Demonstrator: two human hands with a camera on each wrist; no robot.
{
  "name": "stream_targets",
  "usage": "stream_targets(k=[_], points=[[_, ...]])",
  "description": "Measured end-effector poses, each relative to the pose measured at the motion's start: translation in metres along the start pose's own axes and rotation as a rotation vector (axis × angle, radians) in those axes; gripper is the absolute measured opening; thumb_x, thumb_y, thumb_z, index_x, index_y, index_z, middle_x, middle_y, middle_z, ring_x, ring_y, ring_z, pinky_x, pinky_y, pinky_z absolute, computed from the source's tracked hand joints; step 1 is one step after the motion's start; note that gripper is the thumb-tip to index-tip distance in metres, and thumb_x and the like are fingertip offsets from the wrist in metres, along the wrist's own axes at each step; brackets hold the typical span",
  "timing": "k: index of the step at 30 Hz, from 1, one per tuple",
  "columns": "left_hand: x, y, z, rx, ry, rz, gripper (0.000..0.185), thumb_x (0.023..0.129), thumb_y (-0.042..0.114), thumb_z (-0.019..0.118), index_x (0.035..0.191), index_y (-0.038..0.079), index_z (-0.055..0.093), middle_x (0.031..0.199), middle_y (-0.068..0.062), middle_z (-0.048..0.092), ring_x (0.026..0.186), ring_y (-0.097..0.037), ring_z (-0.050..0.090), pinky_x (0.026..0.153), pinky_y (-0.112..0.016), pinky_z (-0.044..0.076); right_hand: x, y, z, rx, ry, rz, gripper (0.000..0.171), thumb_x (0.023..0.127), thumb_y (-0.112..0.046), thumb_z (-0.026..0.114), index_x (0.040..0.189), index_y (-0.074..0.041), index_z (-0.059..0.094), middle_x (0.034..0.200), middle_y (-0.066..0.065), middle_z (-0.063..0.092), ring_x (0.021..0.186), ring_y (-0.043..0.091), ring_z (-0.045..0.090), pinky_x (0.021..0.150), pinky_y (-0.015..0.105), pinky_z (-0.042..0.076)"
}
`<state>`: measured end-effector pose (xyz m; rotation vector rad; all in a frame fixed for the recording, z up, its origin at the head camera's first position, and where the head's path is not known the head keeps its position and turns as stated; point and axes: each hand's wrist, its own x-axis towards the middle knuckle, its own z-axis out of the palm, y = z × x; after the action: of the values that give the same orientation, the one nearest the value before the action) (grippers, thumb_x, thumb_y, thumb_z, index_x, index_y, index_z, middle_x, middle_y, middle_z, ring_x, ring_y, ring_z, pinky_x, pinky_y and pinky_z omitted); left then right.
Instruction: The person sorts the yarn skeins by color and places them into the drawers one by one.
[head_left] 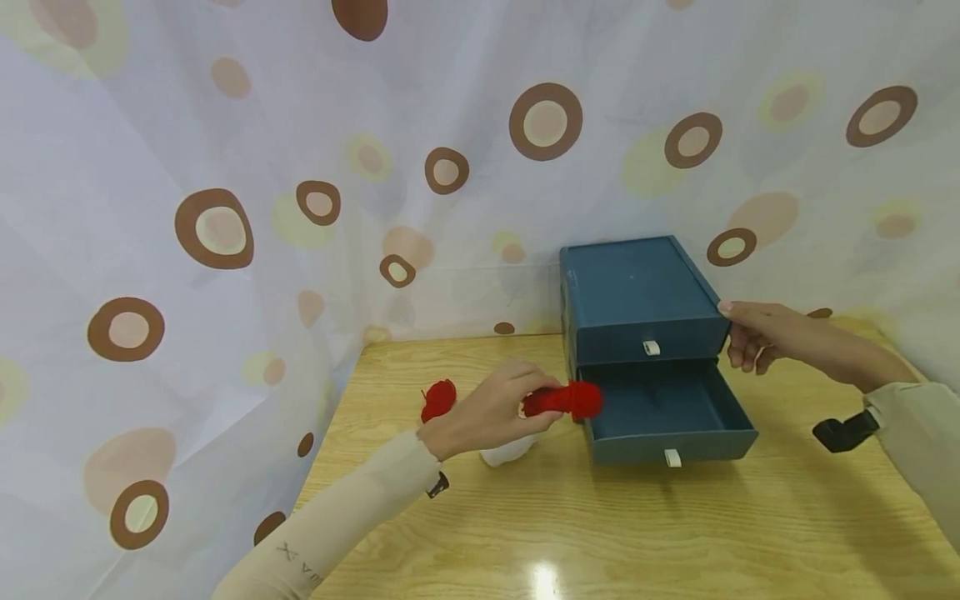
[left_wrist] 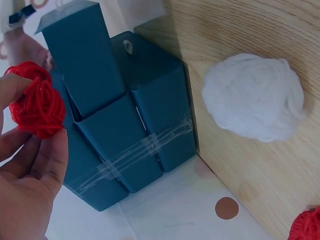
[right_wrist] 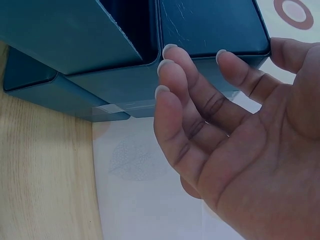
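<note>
Head view: white yarn (head_left: pixel 508 452) and another red ball (head_left: pixel 438 399) sit on the table (head_left: pixel 600 533) behind my left hand (head_left: pixel 487 412), which pinches red yarn (head_left: pixel 566 400) at the open drawer's (head_left: pixel 667 417) edge. My right hand (head_left: pixel 757 333), fingers loosely spread, steadies the box (head_left: pixel 637 296).

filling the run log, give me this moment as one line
left hand: holds red yarn ball | right hand: steadies blue drawer box | lower drawer: open
</note>
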<state>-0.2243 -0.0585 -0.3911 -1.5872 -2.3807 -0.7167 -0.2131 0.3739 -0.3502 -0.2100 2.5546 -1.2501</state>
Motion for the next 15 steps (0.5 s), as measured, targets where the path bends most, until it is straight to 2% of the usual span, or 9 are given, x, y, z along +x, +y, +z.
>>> stream_targets(k=[5, 15], points=[[0.005, 0.005, 0.001, -0.002, -0.033, -0.013, 0.032, 0.094, 0.022, 0.076, 0.122, 0.008, 0.070, 0.114, 0.000, 0.068, 0.102, -0.011, 0.057, 0.082, -0.019, 0.051, 0.001, 0.000, 0.000, 0.007, -0.010, -0.007, 0.065, 0.113, -0.049, 0.026, 0.097, 0.004, 0.060, 0.089, 0.017, 0.066, 0.075, 0.028, 0.064, 0.069, 0.039, 0.056], [0.017, 0.007, 0.008, 0.020, -0.054, 0.030, 0.031, 0.095, 0.025, 0.074, 0.121, 0.008, 0.071, 0.111, 0.003, 0.068, 0.099, -0.006, 0.056, 0.080, -0.012, 0.044, -0.001, -0.001, 0.000, 0.034, -0.045, -0.031, 0.069, 0.113, -0.050, 0.025, 0.098, 0.006, 0.062, 0.090, 0.017, 0.065, 0.078, 0.030, 0.064, 0.071, 0.040, 0.056]])
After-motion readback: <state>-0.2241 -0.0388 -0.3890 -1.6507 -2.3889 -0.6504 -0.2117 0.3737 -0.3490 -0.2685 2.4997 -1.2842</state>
